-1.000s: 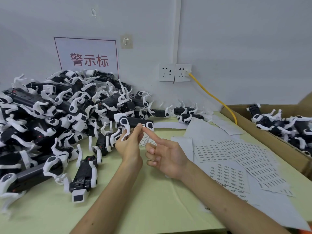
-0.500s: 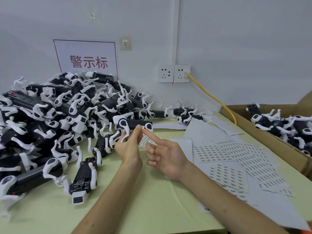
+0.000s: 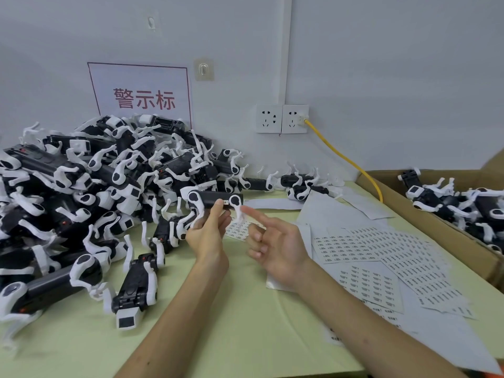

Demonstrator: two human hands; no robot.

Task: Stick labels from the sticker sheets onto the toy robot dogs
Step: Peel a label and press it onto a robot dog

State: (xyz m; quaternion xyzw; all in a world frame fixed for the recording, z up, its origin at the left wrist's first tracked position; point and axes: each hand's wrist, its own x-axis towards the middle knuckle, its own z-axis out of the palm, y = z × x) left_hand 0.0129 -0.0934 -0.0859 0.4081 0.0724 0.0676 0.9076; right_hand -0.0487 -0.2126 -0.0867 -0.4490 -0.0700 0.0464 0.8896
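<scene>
Toy dog (image 3: 211,199) seemingly between left fingers (image 3: 216,214)

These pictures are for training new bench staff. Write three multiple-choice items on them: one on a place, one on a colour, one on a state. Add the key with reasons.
1. Where do the sticker sheets lie?
A. in the cardboard box
B. flat on the table
C. on the dog pile

2. What colour is the cable plugged into the wall socket?
A. red
B. blue
C. yellow

3. What is the left hand doing?
A. holding a toy dog
B. lying flat on the table
C. lifting a sheet

Key:
1 B, the sheets are spread over the green tabletop.
2 C, a yellow lead runs down from the right-hand outlet.
3 A, the hand grips the dog's black body.
</scene>
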